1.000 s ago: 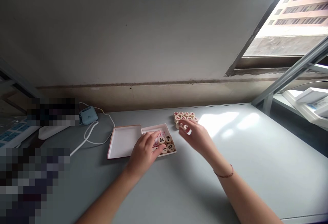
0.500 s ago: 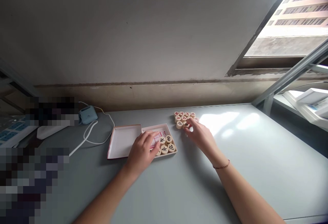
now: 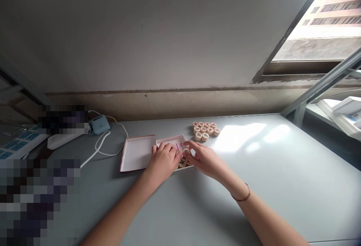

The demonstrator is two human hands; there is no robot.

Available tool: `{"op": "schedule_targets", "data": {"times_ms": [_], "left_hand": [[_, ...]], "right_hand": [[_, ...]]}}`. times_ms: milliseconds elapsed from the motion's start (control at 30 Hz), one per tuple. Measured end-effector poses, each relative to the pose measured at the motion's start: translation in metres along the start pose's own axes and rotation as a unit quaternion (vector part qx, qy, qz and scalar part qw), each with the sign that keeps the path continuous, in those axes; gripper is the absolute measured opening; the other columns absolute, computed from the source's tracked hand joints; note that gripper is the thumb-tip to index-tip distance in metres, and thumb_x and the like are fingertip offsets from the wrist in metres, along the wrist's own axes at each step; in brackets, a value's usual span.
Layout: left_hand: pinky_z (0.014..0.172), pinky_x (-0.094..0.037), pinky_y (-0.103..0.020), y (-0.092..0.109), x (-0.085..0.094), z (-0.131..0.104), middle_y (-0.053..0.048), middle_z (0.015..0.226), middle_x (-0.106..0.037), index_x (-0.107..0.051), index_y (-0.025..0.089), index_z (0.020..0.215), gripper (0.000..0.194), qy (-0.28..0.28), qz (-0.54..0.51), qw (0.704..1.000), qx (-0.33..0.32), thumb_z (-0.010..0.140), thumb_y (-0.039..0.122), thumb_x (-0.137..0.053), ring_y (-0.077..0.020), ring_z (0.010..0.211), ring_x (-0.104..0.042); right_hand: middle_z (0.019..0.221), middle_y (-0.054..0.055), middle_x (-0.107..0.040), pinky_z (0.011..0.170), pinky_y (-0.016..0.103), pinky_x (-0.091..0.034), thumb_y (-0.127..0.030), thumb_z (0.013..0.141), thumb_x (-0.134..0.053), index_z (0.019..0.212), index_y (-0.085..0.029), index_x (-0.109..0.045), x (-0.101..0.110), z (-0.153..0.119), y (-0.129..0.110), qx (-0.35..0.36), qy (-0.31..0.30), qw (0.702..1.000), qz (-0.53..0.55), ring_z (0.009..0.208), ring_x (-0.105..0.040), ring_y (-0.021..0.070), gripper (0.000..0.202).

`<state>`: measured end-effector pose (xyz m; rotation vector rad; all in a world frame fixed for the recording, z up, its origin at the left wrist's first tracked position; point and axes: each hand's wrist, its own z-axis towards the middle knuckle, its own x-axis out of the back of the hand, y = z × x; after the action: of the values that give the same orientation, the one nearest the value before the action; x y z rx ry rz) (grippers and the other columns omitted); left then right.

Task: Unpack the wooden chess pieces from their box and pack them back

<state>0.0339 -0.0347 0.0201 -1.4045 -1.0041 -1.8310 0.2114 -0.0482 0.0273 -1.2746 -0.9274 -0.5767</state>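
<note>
A shallow open box [image 3: 169,139] holds round wooden xiangqi pieces, including a black-marked xiangqi piece [image 3: 182,162] near its front. My left hand [image 3: 165,157] lies over the box with its fingers curled down and its thumb drawn in; what lies under the fingertips is hidden. From the right, my right hand [image 3: 204,159] reaches over the box edge. Its thumb and index finger are apart beside a xiangqi piece [image 3: 186,151] in the box. Behind the hands, a group of xiangqi pieces [image 3: 203,129] stands in rows on the table, most marked in red, two in front in black.
The box's hinged lid [image 3: 138,154] lies folded out to the left. A light-blue device [image 3: 100,124], a white cable [image 3: 97,150] and a power strip [image 3: 19,144] are farther left. A wall [image 3: 169,105] runs along the back of the grey table [image 3: 267,186].
My right hand has come away from the table group, leaving a black-marked xiangqi piece there, and moved left to the box. My left thumb has closed inward, covering a piece that was visible.
</note>
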Motion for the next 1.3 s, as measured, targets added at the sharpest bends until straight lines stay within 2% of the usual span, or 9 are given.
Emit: {"op": "schedule_targets", "data": {"times_ms": [133, 267, 433, 500, 667, 767, 900, 1133, 1300], "left_hand": [[0.077, -0.037, -0.038, 0.004, 0.005, 0.005, -0.007, 0.097, -0.068, -0.064, 0.018, 0.082, 0.026, -0.045, -0.037, 0.997, 0.056, 0.094, 0.027, -0.042, -0.0259, 0.096, -0.058], [0.082, -0.037, -0.037, 0.005, 0.008, 0.006, -0.002, 0.085, -0.07, -0.06, 0.02, 0.073, 0.023, -0.043, -0.11, 0.989, 0.09, 0.09, 0.03, -0.047, -0.0226, 0.093, -0.06], [0.087, -0.04, -0.036, 0.003, 0.008, 0.001, -0.001, 0.091, -0.071, -0.063, 0.022, 0.088, 0.016, 0.063, -0.19, 0.976, 0.089, 0.089, 0.032, -0.05, -0.0201, 0.094, -0.061], [0.086, -0.044, -0.033, 0.004, 0.01, -0.001, -0.003, 0.097, -0.071, -0.062, 0.023, 0.097, 0.019, 0.099, -0.27, 0.953, 0.096, 0.091, 0.035, -0.049, -0.0188, 0.093, -0.063], [0.076, -0.052, -0.028, 0.01, 0.012, -0.005, -0.005, 0.099, -0.069, -0.061, 0.021, 0.102, 0.03, 0.088, -0.469, 0.867, 0.142, 0.089, 0.045, -0.05, -0.0183, 0.09, -0.065], [0.082, -0.052, -0.028, 0.009, 0.007, -0.004, -0.007, 0.101, -0.068, -0.059, 0.019, 0.099, 0.029, 0.121, -0.526, 0.825, 0.169, 0.086, 0.045, -0.057, -0.0182, 0.095, -0.065], [0.088, -0.051, -0.029, 0.002, -0.001, -0.002, -0.006, 0.102, -0.067, -0.059, 0.02, 0.105, 0.029, 0.161, -0.566, 0.789, 0.178, 0.084, 0.04, -0.06, -0.0167, 0.095, -0.064], [0.079, -0.053, -0.026, 0.0, -0.004, -0.001, -0.005, 0.103, -0.066, -0.06, 0.021, 0.114, 0.036, 0.116, -0.548, 0.8, 0.216, 0.079, 0.032, -0.063, -0.016, 0.094, -0.064], [0.076, -0.055, -0.029, 0.005, -0.001, -0.006, -0.004, 0.093, -0.067, -0.061, 0.021, 0.113, 0.031, 0.123, -0.412, 0.892, 0.138, 0.084, 0.032, -0.06, -0.0158, 0.081, -0.065]], "right_hand": [[0.092, 0.006, -0.064, 0.058, 0.028, -0.045, -0.034, 0.094, -0.044, 0.103, -0.022, -0.063, 0.001, 0.002, 0.002, -0.003, -0.013, 1.0, -0.008, 0.063, -0.058, 0.0148, 0.025], [0.089, 0.005, -0.063, 0.06, 0.028, -0.046, -0.034, 0.094, -0.044, 0.096, -0.021, -0.066, 0.005, 0.002, 0.003, 0.007, -0.033, 0.999, 0.0, 0.065, -0.058, 0.0145, 0.026], [0.102, 0.008, -0.063, 0.058, 0.029, -0.048, -0.038, 0.091, -0.051, 0.117, -0.023, -0.057, 0.007, -0.001, 0.002, 0.049, 0.035, 0.998, 0.021, 0.065, -0.059, 0.0146, 0.031], [0.107, 0.008, -0.063, 0.058, 0.028, -0.049, -0.033, 0.089, -0.055, 0.123, -0.024, -0.052, 0.004, -0.002, -0.002, 0.095, 0.069, 0.992, 0.04, 0.069, -0.06, 0.0146, 0.036], [0.097, 0.008, -0.067, 0.059, 0.027, -0.05, -0.025, 0.092, -0.049, 0.115, -0.021, -0.059, 0.001, -0.002, -0.008, 0.171, 0.149, 0.972, 0.053, 0.07, -0.061, 0.0148, 0.025], [0.1, 0.01, -0.067, 0.06, 0.028, -0.052, -0.028, 0.089, -0.05, 0.111, -0.019, -0.062, 0.017, 0.0, 0.007, 0.133, 0.194, 0.971, 0.035, 0.068, -0.061, 0.0145, 0.027], [0.098, 0.007, -0.066, 0.059, 0.029, -0.05, -0.03, 0.081, -0.055, 0.1, -0.021, -0.066, 0.048, 0.0, 0.047, -0.014, 0.239, 0.97, -0.035, 0.058, -0.057, 0.0126, 0.024], [0.081, 0.002, -0.068, 0.058, 0.027, -0.043, -0.026, 0.079, -0.054, 0.078, -0.023, -0.059, 0.041, 0.005, 0.079, -0.157, 0.116, 0.975, -0.102, 0.066, -0.06, 0.0175, 0.006], [0.091, 0.005, -0.067, 0.058, 0.027, -0.043, -0.033, 0.082, -0.056, 0.084, -0.022, -0.061, 0.038, 0.007, 0.06, -0.106, 0.14, 0.984, -0.042, 0.066, -0.059, 0.0159, 0.012]]}}
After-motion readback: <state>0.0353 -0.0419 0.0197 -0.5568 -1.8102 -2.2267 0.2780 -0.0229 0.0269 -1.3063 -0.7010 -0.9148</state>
